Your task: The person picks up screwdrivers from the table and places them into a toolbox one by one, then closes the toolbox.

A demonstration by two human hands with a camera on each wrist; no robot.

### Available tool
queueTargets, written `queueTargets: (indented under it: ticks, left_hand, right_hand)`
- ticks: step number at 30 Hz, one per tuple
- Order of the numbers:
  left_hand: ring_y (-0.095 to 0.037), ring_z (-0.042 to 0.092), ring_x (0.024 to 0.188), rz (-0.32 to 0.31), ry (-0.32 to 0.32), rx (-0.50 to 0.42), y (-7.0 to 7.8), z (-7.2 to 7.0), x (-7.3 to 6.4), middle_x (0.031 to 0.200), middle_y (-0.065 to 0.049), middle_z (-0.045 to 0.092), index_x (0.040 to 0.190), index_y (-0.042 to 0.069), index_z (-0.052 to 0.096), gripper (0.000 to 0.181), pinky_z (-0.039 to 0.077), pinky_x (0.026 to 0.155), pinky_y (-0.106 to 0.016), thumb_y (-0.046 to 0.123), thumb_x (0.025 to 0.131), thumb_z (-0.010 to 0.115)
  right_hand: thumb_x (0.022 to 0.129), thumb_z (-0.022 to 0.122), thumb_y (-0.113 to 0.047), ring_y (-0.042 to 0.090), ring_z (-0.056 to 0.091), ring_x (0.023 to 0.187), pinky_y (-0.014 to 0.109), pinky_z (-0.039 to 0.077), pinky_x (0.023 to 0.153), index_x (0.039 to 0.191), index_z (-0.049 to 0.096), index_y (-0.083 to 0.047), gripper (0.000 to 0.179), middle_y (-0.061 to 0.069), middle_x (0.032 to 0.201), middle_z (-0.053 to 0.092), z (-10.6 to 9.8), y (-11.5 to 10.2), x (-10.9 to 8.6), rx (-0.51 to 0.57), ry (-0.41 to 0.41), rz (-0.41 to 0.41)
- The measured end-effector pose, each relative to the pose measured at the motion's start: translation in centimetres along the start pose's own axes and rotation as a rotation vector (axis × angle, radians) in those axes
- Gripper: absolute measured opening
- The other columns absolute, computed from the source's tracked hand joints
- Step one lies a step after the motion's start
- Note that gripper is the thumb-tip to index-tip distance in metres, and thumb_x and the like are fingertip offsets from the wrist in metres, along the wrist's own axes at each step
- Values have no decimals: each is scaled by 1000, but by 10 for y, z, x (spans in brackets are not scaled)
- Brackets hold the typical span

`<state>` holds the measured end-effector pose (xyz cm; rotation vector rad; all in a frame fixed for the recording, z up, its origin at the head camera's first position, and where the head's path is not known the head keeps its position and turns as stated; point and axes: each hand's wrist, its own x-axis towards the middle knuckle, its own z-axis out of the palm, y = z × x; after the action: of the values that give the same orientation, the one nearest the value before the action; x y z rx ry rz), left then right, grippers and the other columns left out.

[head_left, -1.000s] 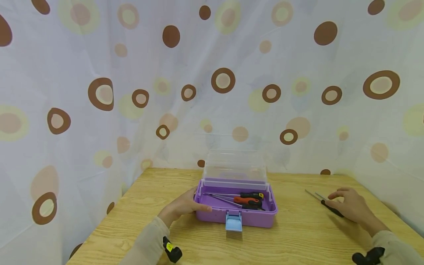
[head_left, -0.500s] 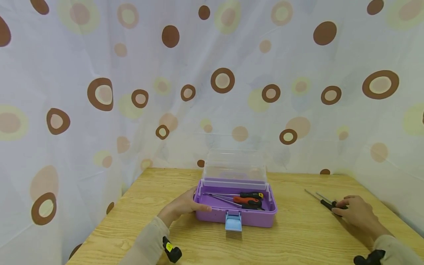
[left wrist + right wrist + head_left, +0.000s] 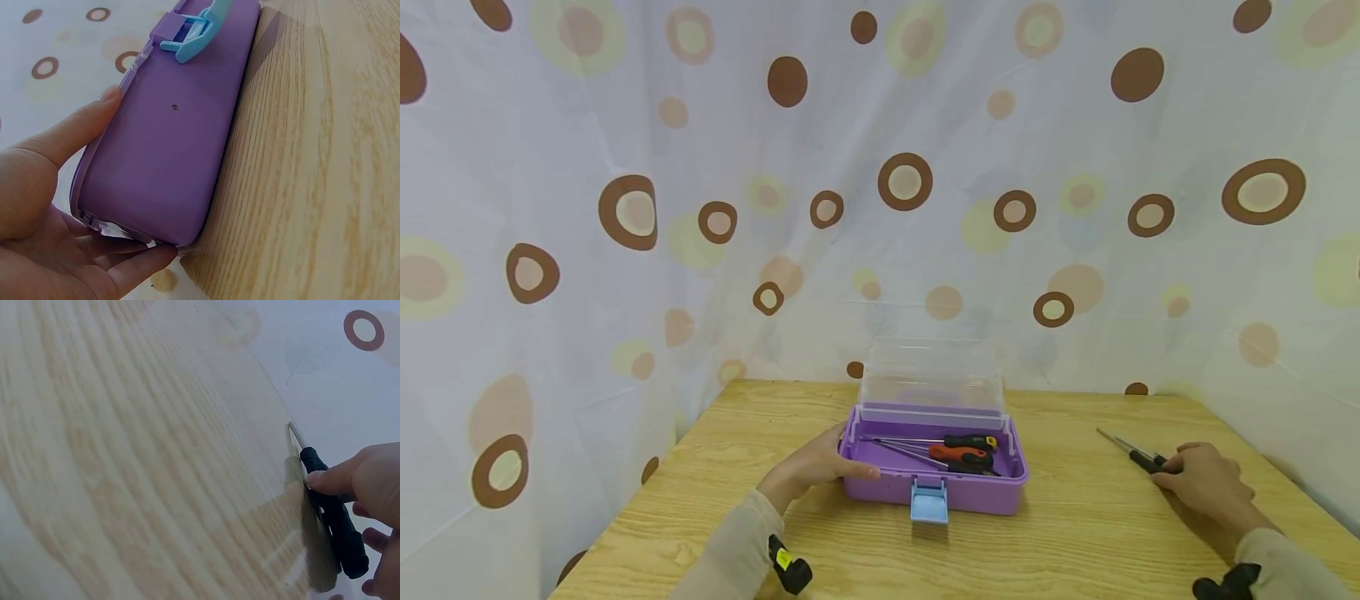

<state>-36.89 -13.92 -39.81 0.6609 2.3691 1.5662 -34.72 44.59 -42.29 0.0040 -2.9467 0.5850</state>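
Note:
My left hand grips the left end of a purple toolbox, its thumb along the front rim. In the left wrist view, the fingers reach round the box's end. The transparent lid stands raised, and the light blue latch hangs down in front. Inside lie a black-and-yellow screwdriver, a red-handled one and a black-handled one. At the right, my right hand pinches two black-handled screwdrivers close together; its fingers partly hide the handles. The right wrist view shows a black handle under the thumb.
The wooden table extends between the toolbox and my right hand. A white curtain with brown and yellow circles hangs behind the table and along both sides.
My right hand has come down onto the screwdrivers and closed on them. Their shafts now lie nearer each other, and the left tip has shifted slightly right. The left hand and toolbox stay put.

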Motion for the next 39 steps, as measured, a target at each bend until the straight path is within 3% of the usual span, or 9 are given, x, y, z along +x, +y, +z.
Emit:
queueTargets:
  ticks: [8,14,19,27,34,39]
  left_hand:
    - [-35,44,137,-13,0,15,1,0,-1,158,-17,41,165,11,22,108,28,118,-58,35,83,88]
    - [-35,45,136,-14,-3,14,0,-1,0,157,-17,42,164,11,23,107,29,117,-58,35,83,88]
    - [-35,45,136,-9,-10,13,0,0,0,156,-17,43,164,11,25,105,29,117,-57,35,83,88]
    - [-36,44,138,-6,-6,12,1,0,-1,158,-17,41,164,11,23,107,28,117,-58,35,83,88]
    - [-36,46,137,-8,0,5,2,0,-1,156,-17,44,163,9,24,107,29,117,-57,35,82,89]
    - [-36,45,137,-4,0,12,1,0,-2,156,-18,44,164,9,25,107,29,117,-56,36,82,89]
  right_hand:
    - [98,69,-32,77,35,110,85,36,74,103,74,9,41,43,136,44,0,-1,-3,28,34,16]
    - [98,66,-17,62,44,115,77,36,85,93,75,10,29,43,123,54,4,2,-2,-38,158,-96]
    - [98,64,-14,61,44,115,75,37,83,91,74,12,28,44,122,54,5,3,-1,-35,194,-112]
    - [104,59,-16,65,39,118,77,35,91,107,66,22,38,48,130,46,-1,-4,-2,39,190,-85]
    - [110,51,-31,69,27,128,76,34,96,120,61,23,56,50,142,31,-6,-5,-1,207,144,-50]
    - [111,49,-35,70,27,128,77,33,95,125,55,25,63,48,144,31,-9,-7,1,214,175,-72]
